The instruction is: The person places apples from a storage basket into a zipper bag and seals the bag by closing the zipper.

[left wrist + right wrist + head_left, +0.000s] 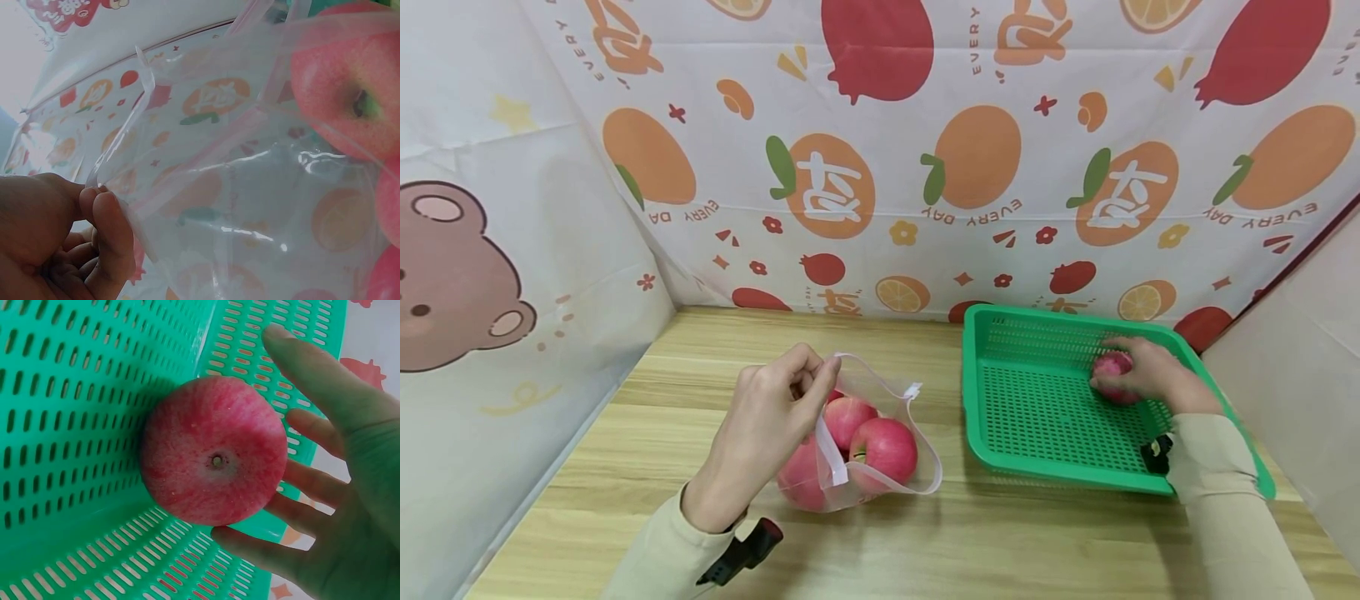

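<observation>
My left hand (763, 429) pinches the edge of a clear plastic zip bag (250, 181) between thumb and fingertips. The bag's mouth gapes, its pale slider (913, 391) on the rim. Several red apples (887, 450) sit inside it on the table. To the right, my right hand (1153, 377) reaches into a green plastic basket (972, 400). One more red apple (215, 450) lies there on the slotted floor. In the right wrist view the fingers (262, 553) spread loosely around its side, and the thumb stands away from its skin.
A wood-grain table (700, 358) carries the bag and basket. Behind it hangs a fruit-print cloth (895, 175), close to the basket's far rim. A pale cloth with a bear print (452, 275) bounds the left side, and a pale panel (1292, 333) the right.
</observation>
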The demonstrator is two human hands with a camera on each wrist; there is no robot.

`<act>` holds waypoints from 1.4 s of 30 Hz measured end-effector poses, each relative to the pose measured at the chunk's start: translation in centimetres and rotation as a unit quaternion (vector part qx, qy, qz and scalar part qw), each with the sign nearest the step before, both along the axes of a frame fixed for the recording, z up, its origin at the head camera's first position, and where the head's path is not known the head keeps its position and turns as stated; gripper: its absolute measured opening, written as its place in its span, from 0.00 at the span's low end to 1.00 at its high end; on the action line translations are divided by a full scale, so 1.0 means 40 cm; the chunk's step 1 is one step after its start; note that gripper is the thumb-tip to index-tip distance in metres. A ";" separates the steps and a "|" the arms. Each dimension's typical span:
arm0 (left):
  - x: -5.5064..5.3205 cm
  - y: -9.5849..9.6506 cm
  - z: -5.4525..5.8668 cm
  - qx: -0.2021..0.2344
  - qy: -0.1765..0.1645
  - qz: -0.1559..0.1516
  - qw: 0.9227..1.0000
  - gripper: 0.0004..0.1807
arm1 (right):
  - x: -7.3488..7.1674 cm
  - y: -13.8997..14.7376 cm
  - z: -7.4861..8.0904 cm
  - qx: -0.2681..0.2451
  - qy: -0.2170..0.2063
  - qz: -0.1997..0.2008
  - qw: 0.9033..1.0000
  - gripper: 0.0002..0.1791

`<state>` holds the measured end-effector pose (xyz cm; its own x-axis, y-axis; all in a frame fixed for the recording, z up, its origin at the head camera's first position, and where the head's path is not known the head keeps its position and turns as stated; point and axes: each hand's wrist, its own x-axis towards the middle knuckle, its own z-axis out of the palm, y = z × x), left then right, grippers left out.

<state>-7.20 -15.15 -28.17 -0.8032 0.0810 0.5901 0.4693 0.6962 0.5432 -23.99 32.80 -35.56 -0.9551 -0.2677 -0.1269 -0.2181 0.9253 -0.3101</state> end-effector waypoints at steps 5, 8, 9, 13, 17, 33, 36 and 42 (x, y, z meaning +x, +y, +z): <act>0.001 0.004 0.002 0.000 0.000 -0.001 1.000 0.14 | 0.000 0.003 -0.004 0.007 -0.010 -0.002 1.000 0.43; 0.002 0.006 0.003 0.001 0.003 -0.002 1.000 0.14 | -0.001 0.005 -0.006 0.006 -0.015 0.000 1.000 0.42; 0.002 0.006 0.003 0.001 0.004 -0.003 1.000 0.14 | -0.001 0.005 -0.006 0.006 -0.016 0.000 1.000 0.42; 0.000 0.008 0.003 0.000 0.001 -0.002 1.000 0.15 | -0.002 0.004 -0.008 0.001 -0.024 -0.002 1.000 0.43; -0.002 0.010 0.002 -0.001 -0.004 -0.001 1.000 0.15 | -0.002 -0.003 -0.013 -0.021 -0.047 0.000 0.999 0.46; -0.005 0.014 -0.007 0.002 0.004 -0.002 1.000 0.15 | 0.003 -0.025 -0.013 -0.048 -0.071 0.027 0.996 0.44; -0.004 0.014 -0.008 0.003 0.004 -0.002 1.000 0.15 | 0.002 -0.027 -0.015 -0.052 -0.068 0.035 0.996 0.44; -0.005 0.015 -0.009 0.004 0.007 -0.003 1.000 0.15 | 0.003 -0.033 -0.022 -0.067 -0.046 0.055 0.995 0.42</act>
